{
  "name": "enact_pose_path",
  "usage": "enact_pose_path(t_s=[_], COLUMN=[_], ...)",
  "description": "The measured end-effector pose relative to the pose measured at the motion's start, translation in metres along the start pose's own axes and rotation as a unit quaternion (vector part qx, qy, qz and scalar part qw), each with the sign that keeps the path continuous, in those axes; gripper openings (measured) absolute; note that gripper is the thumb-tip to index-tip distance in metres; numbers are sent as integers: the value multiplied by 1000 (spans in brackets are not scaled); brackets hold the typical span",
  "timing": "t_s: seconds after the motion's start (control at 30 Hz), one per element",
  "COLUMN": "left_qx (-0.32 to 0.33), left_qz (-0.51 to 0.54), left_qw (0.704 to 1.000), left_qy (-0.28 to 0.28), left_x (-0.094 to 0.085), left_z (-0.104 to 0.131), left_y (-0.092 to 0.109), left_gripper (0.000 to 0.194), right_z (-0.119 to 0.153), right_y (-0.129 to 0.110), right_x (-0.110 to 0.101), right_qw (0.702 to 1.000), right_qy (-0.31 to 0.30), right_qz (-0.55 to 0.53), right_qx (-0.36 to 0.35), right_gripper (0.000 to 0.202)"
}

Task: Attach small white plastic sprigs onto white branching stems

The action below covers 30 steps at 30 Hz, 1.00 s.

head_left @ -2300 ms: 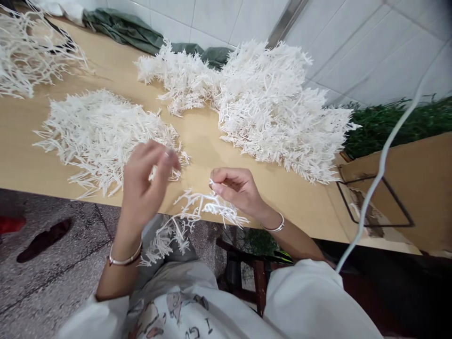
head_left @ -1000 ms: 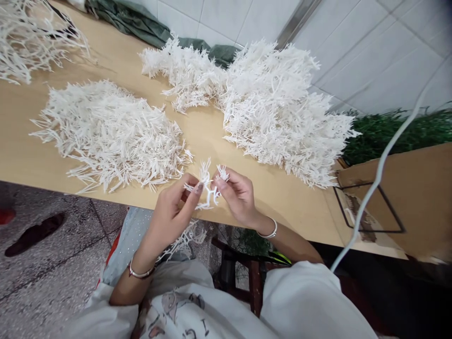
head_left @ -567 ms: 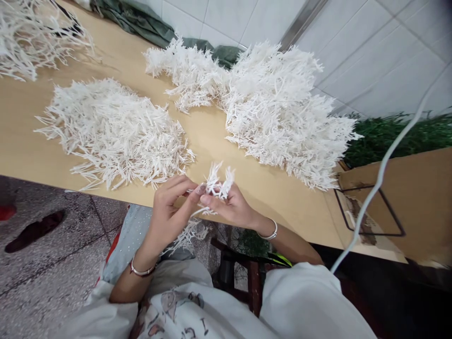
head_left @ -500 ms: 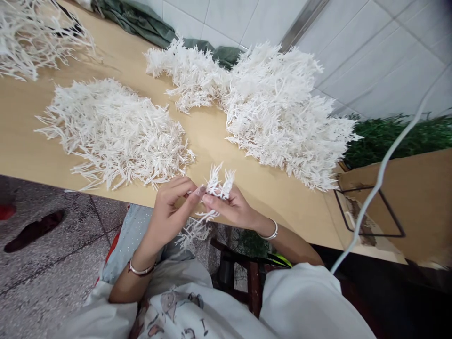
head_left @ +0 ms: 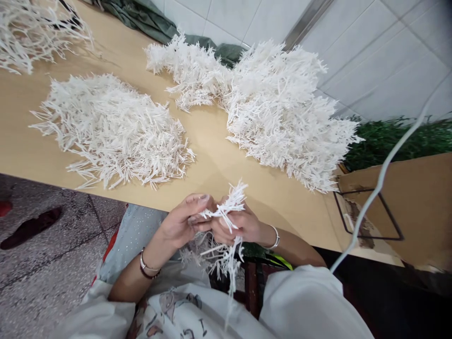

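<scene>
At the table's front edge, my right hand (head_left: 243, 225) is closed around a white branching plastic sprig (head_left: 233, 200), its feathery tips fanning upward. More white strands (head_left: 226, 259) dangle below the hands, over my lap. My left hand (head_left: 181, 220) meets it from the left, thumb raised and fingers curled at the sprig's stem end; the exact contact is partly hidden. Beyond the left hand lies a heap of loose white sprigs (head_left: 120, 132). A bigger, fluffier pile of white branches (head_left: 282, 113) lies beyond the right hand.
Stringy white stems (head_left: 31, 35) lie at the table's far left. Dark green cloth (head_left: 144, 23) runs along the tiled wall. To the right are a cardboard box (head_left: 416, 202), a black wire frame (head_left: 397, 219), green foliage (head_left: 391, 136) and a hanging white cable (head_left: 381, 174).
Both hands have shifted slightly toward me. The sprig has turned and now leans right, and the right hand has rolled over with its fingers curled. More strands hang below.
</scene>
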<state>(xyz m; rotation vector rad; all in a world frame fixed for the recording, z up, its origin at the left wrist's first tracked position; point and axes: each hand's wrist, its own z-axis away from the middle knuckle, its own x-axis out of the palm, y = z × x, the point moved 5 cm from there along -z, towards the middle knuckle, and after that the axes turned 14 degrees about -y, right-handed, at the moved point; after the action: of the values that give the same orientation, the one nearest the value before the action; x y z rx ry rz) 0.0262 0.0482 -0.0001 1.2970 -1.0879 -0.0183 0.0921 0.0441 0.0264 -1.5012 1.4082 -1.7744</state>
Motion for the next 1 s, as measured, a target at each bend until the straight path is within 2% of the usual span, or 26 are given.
enact_pose_path(t_s=[0.07, 0.17, 0.27, 0.33, 0.37, 0.43, 0.57, 0.67, 0.77, 0.87, 0.93, 1.0], left_qx=[5, 56, 95, 95, 94, 92, 90, 108, 139, 152, 136, 110], left_qz=[75, 52, -44, -112, -141, -189, -232, -259, -295, -309, -292, -240], left_qw=[997, 996, 993, 987, 982, 973, 964, 956, 940, 929, 937, 960], left_qy=[0, 39, 53, 68, 78, 92, 96, 82, 99, 136, 132, 91], left_x=[0, -4, -6, -7, -8, -9, -11, -9, -7, -10, -13, -13], left_z=[-2, 1, 8, 14, 16, 20, 23, 24, 26, 28, 26, 20], left_y=[-4, 0, 7, 10, 11, 12, 17, 23, 30, 35, 32, 23], left_gripper=[57, 54, 50, 47, 47, 47, 45, 41, 35, 33, 36, 42], right_z=[0, 2, 8, 9, 9, 6, 8, 12, 11, 6, 3, 3], right_y=[-1, -9, -26, -38, -42, -44, -29, -20, -19, -22, -20, -15], right_x=[0, -7, -14, -15, -15, -15, -17, -19, -17, -17, -19, -19], right_qw=[1000, 990, 938, 903, 897, 909, 949, 962, 967, 969, 969, 966], right_qy=[1, 67, 174, 207, 207, 169, 84, 82, 102, 138, 164, 180], right_qz=[15, 116, 295, 376, 391, 378, 266, 185, 158, 170, 172, 184], right_qx=[-9, -49, -48, -23, -8, 38, 149, 181, 170, 110, 66, 18], right_gripper=[54, 51, 43, 42, 43, 45, 49, 47, 39, 32, 34, 39])
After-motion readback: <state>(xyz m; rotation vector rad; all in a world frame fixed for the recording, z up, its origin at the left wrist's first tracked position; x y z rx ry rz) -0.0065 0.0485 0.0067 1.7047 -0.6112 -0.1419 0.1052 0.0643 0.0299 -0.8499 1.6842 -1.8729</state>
